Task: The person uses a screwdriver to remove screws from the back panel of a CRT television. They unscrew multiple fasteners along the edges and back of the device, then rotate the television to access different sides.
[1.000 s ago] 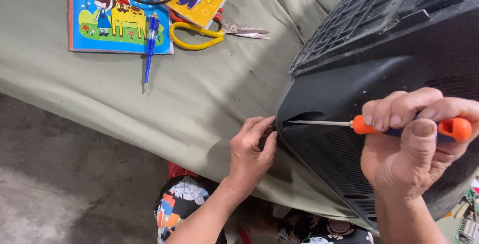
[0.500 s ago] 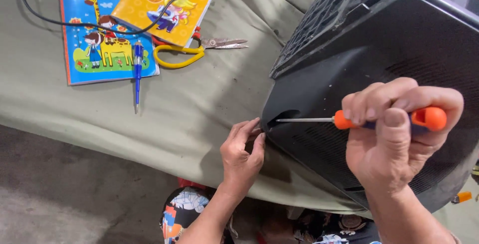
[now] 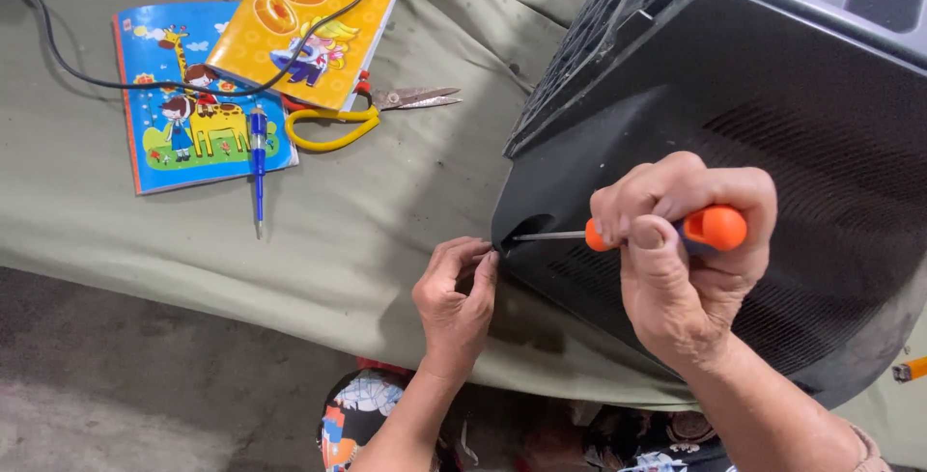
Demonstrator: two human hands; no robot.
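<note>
A large black vented casing (image 3: 772, 144) is lying tilted on the olive cloth (image 3: 367, 231), filling the frame from 12 to 4 o'clock. The right hand (image 3: 686, 269) is clamping an orange-handled screwdriver (image 3: 666, 231), shaft level and pointing toward 9 o'clock into a recessed corner hole. The left hand (image 3: 456, 298), fingertips pinched together, is touching that corner. Judged step: working a screw there; the next move calls for steady axial pressure. Two picture books (image 3: 241, 67), yellow-handled scissors (image 3: 357, 115) and a blue pen (image 3: 258, 158) are lying at 10 o'clock

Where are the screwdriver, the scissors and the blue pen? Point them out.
screwdriver (image 3: 713, 228), head view, orange handle.
scissors (image 3: 328, 129), head view, yellow handle loop.
blue pen (image 3: 259, 158), head view, barrel.
</note>
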